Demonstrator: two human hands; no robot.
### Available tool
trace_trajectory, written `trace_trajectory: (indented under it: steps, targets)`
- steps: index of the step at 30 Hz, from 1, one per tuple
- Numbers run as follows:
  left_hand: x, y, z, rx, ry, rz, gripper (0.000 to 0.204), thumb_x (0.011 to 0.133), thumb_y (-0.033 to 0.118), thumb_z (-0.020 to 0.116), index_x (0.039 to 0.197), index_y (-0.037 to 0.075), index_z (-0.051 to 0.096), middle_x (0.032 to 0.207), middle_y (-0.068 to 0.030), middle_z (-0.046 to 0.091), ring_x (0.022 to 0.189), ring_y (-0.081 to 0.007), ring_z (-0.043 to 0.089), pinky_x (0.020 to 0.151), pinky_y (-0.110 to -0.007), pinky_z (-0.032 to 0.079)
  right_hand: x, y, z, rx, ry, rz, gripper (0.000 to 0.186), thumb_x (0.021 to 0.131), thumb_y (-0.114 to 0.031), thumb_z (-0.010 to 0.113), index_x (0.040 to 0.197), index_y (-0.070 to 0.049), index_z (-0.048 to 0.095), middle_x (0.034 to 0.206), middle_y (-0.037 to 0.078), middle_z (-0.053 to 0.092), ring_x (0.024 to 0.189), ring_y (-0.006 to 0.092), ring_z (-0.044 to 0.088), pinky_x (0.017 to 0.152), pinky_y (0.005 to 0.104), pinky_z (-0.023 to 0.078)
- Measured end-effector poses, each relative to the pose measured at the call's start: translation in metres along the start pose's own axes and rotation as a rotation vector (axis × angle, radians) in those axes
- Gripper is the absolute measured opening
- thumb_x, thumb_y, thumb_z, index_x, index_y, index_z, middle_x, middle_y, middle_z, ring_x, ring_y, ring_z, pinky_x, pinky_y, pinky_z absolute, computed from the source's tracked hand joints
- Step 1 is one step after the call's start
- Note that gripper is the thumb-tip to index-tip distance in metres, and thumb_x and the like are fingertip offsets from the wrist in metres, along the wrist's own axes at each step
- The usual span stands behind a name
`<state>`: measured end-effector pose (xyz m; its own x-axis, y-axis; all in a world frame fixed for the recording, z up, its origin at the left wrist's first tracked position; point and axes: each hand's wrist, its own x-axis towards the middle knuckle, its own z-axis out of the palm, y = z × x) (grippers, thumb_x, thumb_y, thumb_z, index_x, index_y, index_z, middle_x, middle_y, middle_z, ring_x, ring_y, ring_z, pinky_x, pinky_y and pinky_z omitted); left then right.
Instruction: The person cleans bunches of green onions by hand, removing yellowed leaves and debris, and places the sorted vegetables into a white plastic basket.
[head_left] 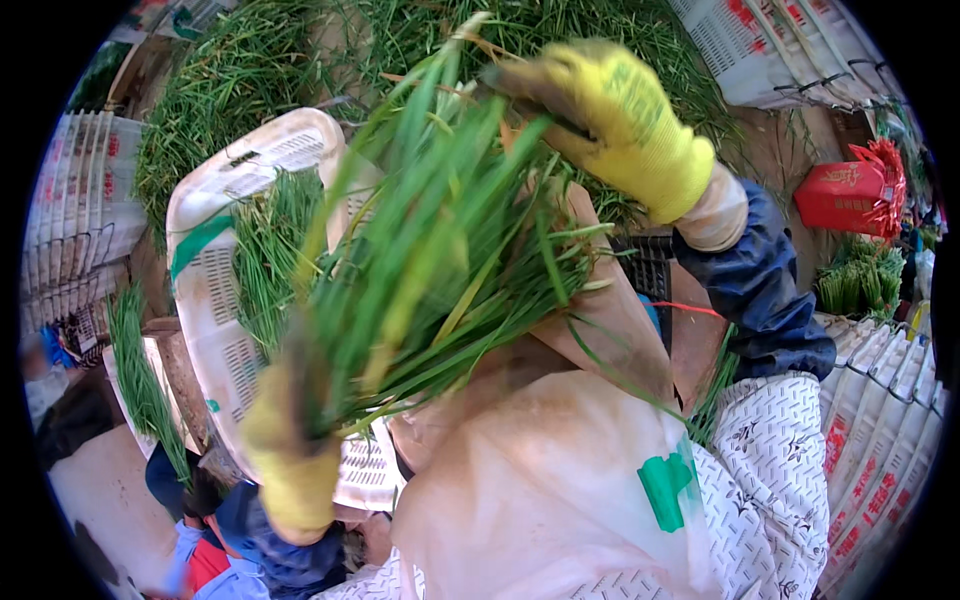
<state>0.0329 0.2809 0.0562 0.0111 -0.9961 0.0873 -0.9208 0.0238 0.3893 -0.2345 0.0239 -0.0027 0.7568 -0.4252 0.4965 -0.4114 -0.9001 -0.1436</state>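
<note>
Green bunch (430, 250) of long, narrow leaves lies between the person's two gloved hands, beyond the translucent plastic sheet (540, 480) over the lap and just right of the white basket (208, 285), whose right side it partly hides. The left hand (290, 440), near and blurred, appears wrapped around the leafy left end; the right hand (615, 120), on the far right, has its fingers bent over the far edge by some pale stem ends, though whether they grip any stems cannot be told. Each strand is probably light and limp, so the bunch likely sags and fans out when held at one end only, and the leaves look thin enough to crease or tear under a hard squeeze. Moist leaves might also slide against the gloves. The pale ends look firmer and seem the better place to take hold, with the other hand loosely supporting the leaves; the loose strands sticking out on the right could easily slip away.
</note>
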Motion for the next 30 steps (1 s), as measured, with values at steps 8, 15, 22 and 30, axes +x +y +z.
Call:
trace_trajectory:
  steps: [8,15,22,30]
  targets:
    - [-0.04,-0.003,0.082,0.175,-0.165,0.124,0.065,0.067,0.001,0.064,0.128,0.019,0.052,0.082,-0.0119,0.056,0.067,-0.0324,0.058,0.053,-0.041,0.046,-0.104,0.066,0.054,0.147,-0.205,0.465,0.037,0.079,-0.019,0.067,0.116,-0.02,0.061,0.104,0.006,0.067,0.091,0.0249,0.066,0.078,0.035,0.053]
    - [-0.04,-0.004,0.08,0.278,-0.262,0.148,0.058,0.069,0.005,0.062,0.123,0.024,0.055,0.097,-0.0112,0.056,0.07,-0.0296,0.057,0.058,-0.038,0.046,-0.151,0.205,0.026,0.283,0.158,1.488,0.03,0.089,-0.031,0.056,0.107,-0.01,0.068,0.076,0.008,0.064,0.058,0.0172,0.057,0.053,0.0323,0.046]
    - [-0.048,-0.017,0.091,0.201,-0.238,0.105,0.041,0.076,0.011,0.063,0.115,0.025,0.058,0.101,-0.0139,0.061,0.073,-0.0312,0.06,0.056,-0.041,0.046,-0.12,0.151,0.033,0.932,-0.059,1.592,0.034,0.091,-0.032,0.057,0.108,-0.004,0.065,0.062,-0.001,0.05,0.05,0.0137,0.044,0.047,0.0296,0.04]
    - [-0.051,-0.032,0.076,0.18,-0.249,0.304,0.05,0.072,0.01,0.065,0.117,0.026,0.051,0.102,-0.0121,0.058,0.069,-0.0278,0.055,0.057,-0.039,0.043,-0.118,0.137,0.009,1.318,0.194,1.183,0.032,0.096,-0.028,0.052,0.111,-0.002,0.063,0.069,-0.001,0.051,0.06,0.0096,0.052,0.062,0.0256,0.051]
